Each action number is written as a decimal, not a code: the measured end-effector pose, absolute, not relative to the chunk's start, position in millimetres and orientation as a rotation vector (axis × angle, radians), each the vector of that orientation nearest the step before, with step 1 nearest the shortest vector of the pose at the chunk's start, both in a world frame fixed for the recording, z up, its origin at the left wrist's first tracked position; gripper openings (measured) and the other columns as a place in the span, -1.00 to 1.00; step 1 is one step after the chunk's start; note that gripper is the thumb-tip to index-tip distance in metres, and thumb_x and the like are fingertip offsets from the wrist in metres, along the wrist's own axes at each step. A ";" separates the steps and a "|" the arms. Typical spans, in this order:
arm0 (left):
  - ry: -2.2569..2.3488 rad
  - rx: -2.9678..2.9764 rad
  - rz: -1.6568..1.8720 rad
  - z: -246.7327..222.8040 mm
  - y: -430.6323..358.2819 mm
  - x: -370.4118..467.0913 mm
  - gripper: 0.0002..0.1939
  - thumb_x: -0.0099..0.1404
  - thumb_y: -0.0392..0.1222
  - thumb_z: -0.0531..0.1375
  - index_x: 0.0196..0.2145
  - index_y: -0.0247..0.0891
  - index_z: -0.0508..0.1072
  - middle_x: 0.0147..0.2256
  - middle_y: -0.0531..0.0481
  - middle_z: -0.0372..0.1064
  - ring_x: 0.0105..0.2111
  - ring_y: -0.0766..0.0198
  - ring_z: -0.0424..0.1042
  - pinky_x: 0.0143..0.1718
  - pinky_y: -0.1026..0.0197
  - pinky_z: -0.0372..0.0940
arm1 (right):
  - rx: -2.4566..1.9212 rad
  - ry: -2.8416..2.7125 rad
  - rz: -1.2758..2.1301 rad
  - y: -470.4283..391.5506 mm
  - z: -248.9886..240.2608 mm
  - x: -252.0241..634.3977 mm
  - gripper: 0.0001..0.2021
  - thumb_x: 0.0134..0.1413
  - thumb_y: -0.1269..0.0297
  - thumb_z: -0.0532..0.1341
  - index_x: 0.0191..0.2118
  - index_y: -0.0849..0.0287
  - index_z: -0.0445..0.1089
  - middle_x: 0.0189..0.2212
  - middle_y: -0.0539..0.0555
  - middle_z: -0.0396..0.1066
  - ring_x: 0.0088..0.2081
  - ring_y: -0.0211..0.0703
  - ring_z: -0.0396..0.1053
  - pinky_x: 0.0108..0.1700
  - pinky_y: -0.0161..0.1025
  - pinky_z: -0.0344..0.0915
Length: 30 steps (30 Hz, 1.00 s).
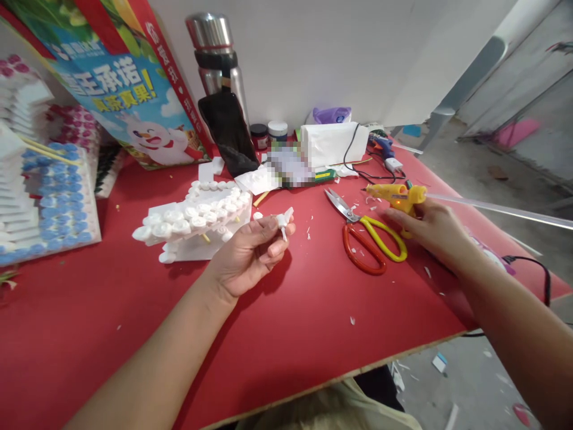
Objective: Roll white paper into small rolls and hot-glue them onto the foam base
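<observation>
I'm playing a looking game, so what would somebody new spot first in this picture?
Probably the big bright cartoon bag, at the back left of the red table. Next might come the yellow glue gun in the right hand, with a long clear stick poking out behind, and the scissors with one red and one yellow handle, lying between the hands. The left hand holds a small white piece.

Worktop (286, 334): rosette model (197, 218), left of centre; scissors (351, 217), right of the model; glue gun (398, 197), in the right hand (432, 227), right of the scissors; flask (210, 79), near the back edge, between carrier bag (143, 89) and, apparently, two jars (277, 130).
</observation>
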<state>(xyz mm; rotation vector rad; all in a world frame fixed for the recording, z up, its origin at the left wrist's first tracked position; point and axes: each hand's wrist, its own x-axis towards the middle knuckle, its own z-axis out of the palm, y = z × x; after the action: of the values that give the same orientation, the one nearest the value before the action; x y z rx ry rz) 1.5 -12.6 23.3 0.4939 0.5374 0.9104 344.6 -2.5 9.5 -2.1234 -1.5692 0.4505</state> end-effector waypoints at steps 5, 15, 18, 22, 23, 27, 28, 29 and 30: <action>0.562 0.570 0.931 25.7 -14.2 5.2 -0.88 0.24 -0.41 0.31 -0.45 -0.43 0.48 -0.35 -0.07 0.44 -0.62 0.58 0.26 -0.66 0.54 0.18 | -2.224 -1.937 -0.091 -48.9 27.8 347.0 -0.37 0.22 -0.14 0.12 0.19 0.29 0.34 0.08 0.43 0.44 -0.10 0.20 0.49 -0.23 -0.05 0.31; 0.726 0.810 1.051 19.2 -16.8 10.3 -0.87 0.29 -0.23 0.34 -0.27 -0.37 0.53 -0.36 -0.04 0.49 -0.59 0.51 0.33 -0.64 0.48 0.20 | -1.391 -1.880 0.803 -46.8 67.2 228.6 -0.64 0.25 0.26 0.18 0.11 0.13 0.50 -0.14 0.10 0.61 -0.20 -0.09 0.57 -0.18 -0.18 0.49; 0.762 0.833 1.081 20.2 -17.9 11.4 -0.84 0.28 -0.20 0.35 -0.26 -0.35 0.52 -0.40 0.00 0.47 -0.58 0.48 0.34 -0.63 0.46 0.21 | -1.132 -1.656 1.155 -20.5 46.7 199.2 -0.68 0.16 0.38 0.21 0.02 0.18 0.55 -0.17 0.09 0.60 -0.24 -0.14 0.56 -0.19 -0.21 0.50; 0.769 0.850 1.136 20.5 -18.3 12.2 -0.80 0.26 -0.16 0.37 -0.25 -0.33 0.50 -0.38 0.02 0.45 -0.55 0.44 0.37 -0.62 0.43 0.23 | -1.024 -1.416 1.252 -13.8 20.5 187.6 -0.77 0.12 0.37 0.27 -0.11 0.14 0.60 -0.25 0.04 0.56 -0.28 -0.20 0.51 -0.19 -0.22 0.48; 0.773 0.860 1.141 20.2 -18.4 12.6 -0.80 0.26 -0.16 0.37 -0.24 -0.32 0.50 -0.38 0.02 0.44 -0.54 0.44 0.38 -0.62 0.42 0.23 | -1.018 -1.392 1.242 -15.3 16.8 187.8 -0.78 0.11 0.37 0.28 -0.13 0.13 0.61 -0.24 0.04 0.55 -0.28 -0.21 0.50 -0.19 -0.22 0.47; 0.812 0.893 1.143 19.9 -19.4 16.0 -0.80 0.27 -0.16 0.36 -0.24 -0.32 0.49 -0.41 0.03 0.42 -0.53 0.42 0.37 -0.59 0.41 0.24 | -1.009 -1.404 1.202 -20.0 12.5 190.8 -0.77 0.12 0.36 0.29 -0.12 0.10 0.63 -0.24 0.05 0.50 -0.28 -0.20 0.45 -0.26 -0.22 0.44; 0.821 0.898 1.143 20.0 -19.6 17.0 -0.80 0.27 -0.16 0.36 -0.24 -0.32 0.49 -0.42 0.03 0.42 -0.53 0.42 0.37 -0.59 0.41 0.24 | -1.009 -1.417 1.191 -20.0 12.7 191.1 -0.77 0.13 0.36 0.28 -0.12 0.10 0.63 -0.25 0.05 0.50 -0.28 -0.20 0.44 -0.27 -0.22 0.43; 0.827 0.902 1.144 20.2 -19.8 17.9 -0.80 0.27 -0.16 0.36 -0.24 -0.32 0.49 -0.42 0.03 0.42 -0.53 0.42 0.37 -0.58 0.41 0.24 | -1.005 -1.437 1.175 -19.6 12.8 191.2 -0.77 0.14 0.37 0.26 -0.13 0.11 0.63 -0.25 0.06 0.49 -0.27 -0.20 0.43 -0.26 -0.22 0.42; 0.831 0.907 1.146 20.3 -19.9 18.7 -0.79 0.26 -0.16 0.36 -0.23 -0.32 0.48 -0.42 0.03 0.43 -0.53 0.42 0.36 -0.58 0.41 0.25 | -0.997 -1.458 1.152 -19.1 12.6 191.2 -0.77 0.14 0.38 0.25 -0.14 0.11 0.63 -0.27 0.06 0.48 -0.26 -0.19 0.43 -0.24 -0.21 0.42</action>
<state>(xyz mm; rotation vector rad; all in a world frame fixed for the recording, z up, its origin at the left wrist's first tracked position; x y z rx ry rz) 18.7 -19.9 20.3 0.9067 0.8309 1.1458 191.2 -19.1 12.6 -0.9970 -1.4577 1.1523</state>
